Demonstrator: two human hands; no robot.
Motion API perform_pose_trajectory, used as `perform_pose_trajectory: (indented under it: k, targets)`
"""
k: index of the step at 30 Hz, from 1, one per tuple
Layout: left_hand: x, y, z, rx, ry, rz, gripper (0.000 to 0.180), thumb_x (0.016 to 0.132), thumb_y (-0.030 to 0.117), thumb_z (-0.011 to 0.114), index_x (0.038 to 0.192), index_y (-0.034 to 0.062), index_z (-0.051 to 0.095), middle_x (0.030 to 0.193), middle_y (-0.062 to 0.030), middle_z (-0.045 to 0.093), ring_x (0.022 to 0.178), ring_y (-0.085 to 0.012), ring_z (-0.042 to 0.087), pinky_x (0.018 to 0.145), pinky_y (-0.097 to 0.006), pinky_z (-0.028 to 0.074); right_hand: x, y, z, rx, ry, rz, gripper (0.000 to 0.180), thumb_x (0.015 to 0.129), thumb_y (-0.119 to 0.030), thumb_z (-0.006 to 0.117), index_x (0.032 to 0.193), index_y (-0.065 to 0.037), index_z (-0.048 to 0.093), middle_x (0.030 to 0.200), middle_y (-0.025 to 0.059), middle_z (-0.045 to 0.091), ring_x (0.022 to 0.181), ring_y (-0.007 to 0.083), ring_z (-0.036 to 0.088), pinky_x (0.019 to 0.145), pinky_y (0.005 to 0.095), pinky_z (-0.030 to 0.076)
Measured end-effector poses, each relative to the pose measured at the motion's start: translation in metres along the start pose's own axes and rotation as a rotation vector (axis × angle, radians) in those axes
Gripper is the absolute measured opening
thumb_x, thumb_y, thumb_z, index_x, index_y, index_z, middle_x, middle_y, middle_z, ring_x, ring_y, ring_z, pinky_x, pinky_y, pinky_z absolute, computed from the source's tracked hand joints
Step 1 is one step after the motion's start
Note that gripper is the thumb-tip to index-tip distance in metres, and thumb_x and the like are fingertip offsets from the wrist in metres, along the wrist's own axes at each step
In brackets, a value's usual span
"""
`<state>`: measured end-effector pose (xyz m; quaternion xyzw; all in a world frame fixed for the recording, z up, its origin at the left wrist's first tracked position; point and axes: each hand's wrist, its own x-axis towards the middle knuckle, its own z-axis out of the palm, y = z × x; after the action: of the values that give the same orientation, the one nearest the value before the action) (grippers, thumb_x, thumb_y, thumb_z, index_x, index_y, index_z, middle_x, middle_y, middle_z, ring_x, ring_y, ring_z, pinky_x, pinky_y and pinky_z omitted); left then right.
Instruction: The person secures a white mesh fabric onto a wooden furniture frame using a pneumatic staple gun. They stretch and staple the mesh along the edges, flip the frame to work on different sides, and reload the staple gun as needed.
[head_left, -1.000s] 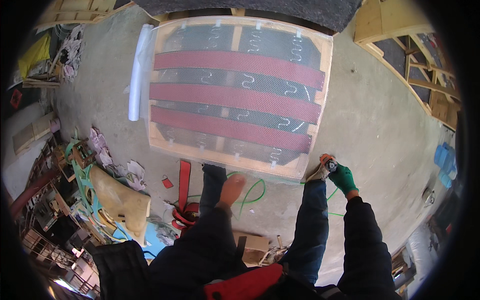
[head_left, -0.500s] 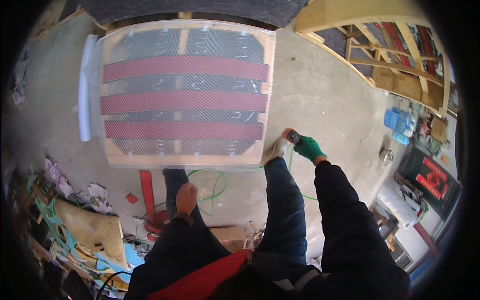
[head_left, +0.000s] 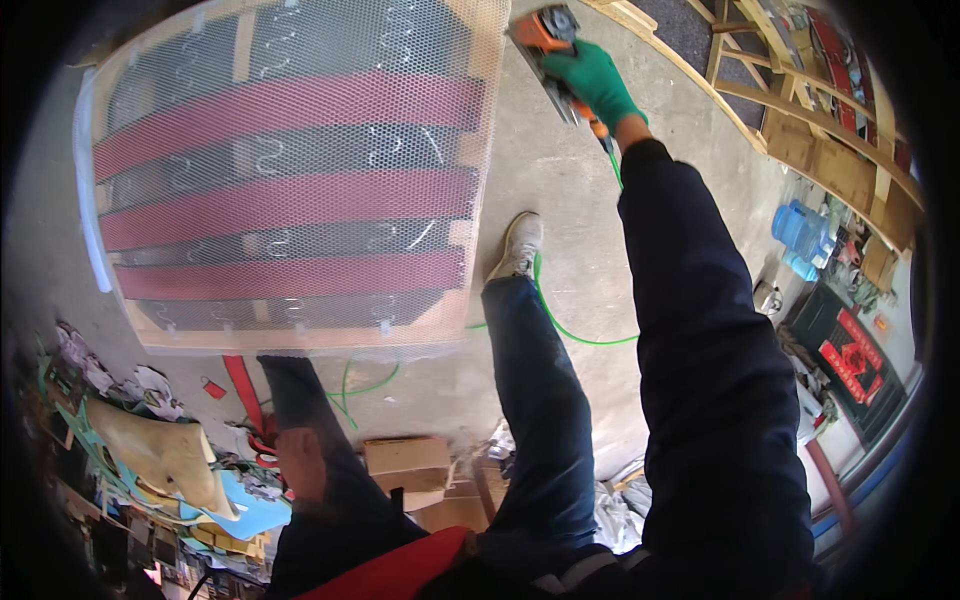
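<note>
My right hand, in a green glove, is closed around an orange and black staple gun. The tool is held out beside the far right corner of a wooden frame; whether it touches the frame, I cannot tell. White netting lies over the frame, with red webbing straps and wavy springs showing through. My bare left hand hangs by my left thigh, away from the frame, its fingers blurred.
A green air hose runs along the floor past my right shoe. Another wooden frame stands far right, with blue water bottles nearby. Foam scraps pile up at left. Cardboard lies between my legs.
My right hand has carried the staple gun forward to the frame's far right corner. My left hand has dropped back toward my body. The view has moved closer to the frame.
</note>
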<state>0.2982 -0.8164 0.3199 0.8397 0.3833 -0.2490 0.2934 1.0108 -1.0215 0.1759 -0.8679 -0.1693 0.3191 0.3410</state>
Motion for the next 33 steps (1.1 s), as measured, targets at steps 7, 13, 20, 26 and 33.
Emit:
perform_pose_trajectory:
  k: [7,13,20,26,33]
  targets:
    - [0.002,-0.007,0.017,-0.025,0.083,-0.05,0.006,0.091,0.009,0.068,0.089,0.0045,0.065,0.091,-0.0122,0.065,0.092,-0.0378,0.06,0.082,-0.049,0.048,0.045,-0.006,0.013,-0.209,-0.036,0.102,0.04,0.087,-0.038,0.073,0.104,-0.002,0.077,0.086,0.0083,0.078,0.074,0.0162,0.075,0.074,0.033,0.059]
    - [0.009,-0.007,0.016,0.026,0.073,-0.079,0.009,0.093,0.012,0.066,0.088,0.0039,0.065,0.092,-0.0131,0.066,0.092,-0.0377,0.061,0.082,-0.05,0.048,0.019,0.007,0.011,-0.179,-0.143,0.098,0.041,0.086,-0.035,0.074,0.104,0.002,0.077,0.084,0.0123,0.078,0.073,0.0165,0.075,0.072,0.033,0.059]
    - [0.012,-0.01,0.015,0.02,0.044,-0.09,0.011,0.094,0.013,0.064,0.089,0.0032,0.066,0.092,-0.0145,0.066,0.092,-0.0388,0.06,0.082,-0.051,0.048,-0.039,0.01,0.028,-0.199,-0.287,0.167,0.037,0.087,-0.032,0.074,0.1,0.002,0.076,0.077,0.0098,0.076,0.064,0.0162,0.071,0.064,0.0332,0.057]
    - [0.011,-0.01,0.011,0.022,0.005,-0.112,0.011,0.094,0.013,0.064,0.09,0.003,0.066,0.092,-0.0151,0.066,0.092,-0.0389,0.061,0.082,-0.051,0.048,-0.084,0.016,0.045,-0.206,-0.349,0.128,0.028,0.084,-0.026,0.075,0.096,0.0,0.076,0.078,0.0149,0.075,0.071,0.027,0.074,0.07,0.0379,0.057]
    - [0.007,-0.016,0.012,0.056,0.021,-0.068,0.01,0.094,0.013,0.065,0.091,0.0033,0.066,0.093,-0.0149,0.066,0.093,-0.0384,0.062,0.083,-0.05,0.049,-0.133,0.037,0.065,-0.343,-0.301,-0.111,0.029,0.08,-0.024,0.073,0.101,-0.004,0.074,0.084,0.0233,0.07,0.078,0.042,0.069,0.073,0.0461,0.055]
